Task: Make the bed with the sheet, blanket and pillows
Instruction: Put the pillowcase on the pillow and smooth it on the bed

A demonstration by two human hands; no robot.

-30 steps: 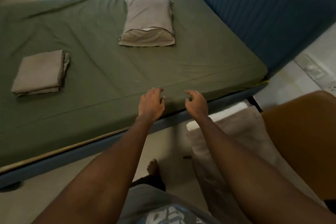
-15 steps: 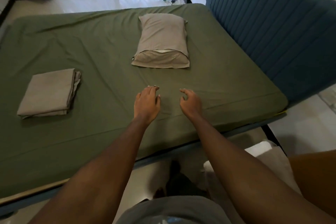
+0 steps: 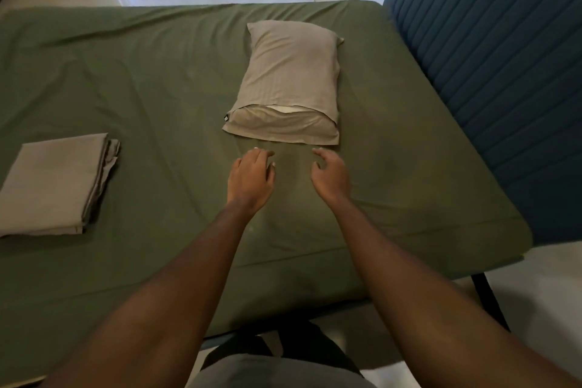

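At the far left, near the edge of the mattress, lies the folded grey cloth (image 3: 53,186). I think it is the blanket, but folded like this I cannot be sure it is not a second sheet. It rests flat on the green fitted sheet (image 3: 157,79), which already covers the whole mattress, with some soft wrinkles in its left half. My left hand (image 3: 250,178) is over the middle of the bed with the palm down and the fingers relaxed and nearly straight, and it holds nothing. Just in front of it is the grey pillow (image 3: 289,79), with its open end towards me and its length pointing away from me. My right hand (image 3: 330,176) is beside the left one, a little apart, with the fingers loosely bent and also empty. Both hands are near the open end of the pillow but not on it, and I cannot tell whether they touch the sheet. At the right stands the blue padded headboard (image 3: 491,79), and the pillow is well apart from it. I judge that the step now is to take the pillow and bring it to the headboard. To do this well, I should grip both near corners, lift and not drag it so that the sheet stays smooth, then turn its long side along the headboard.
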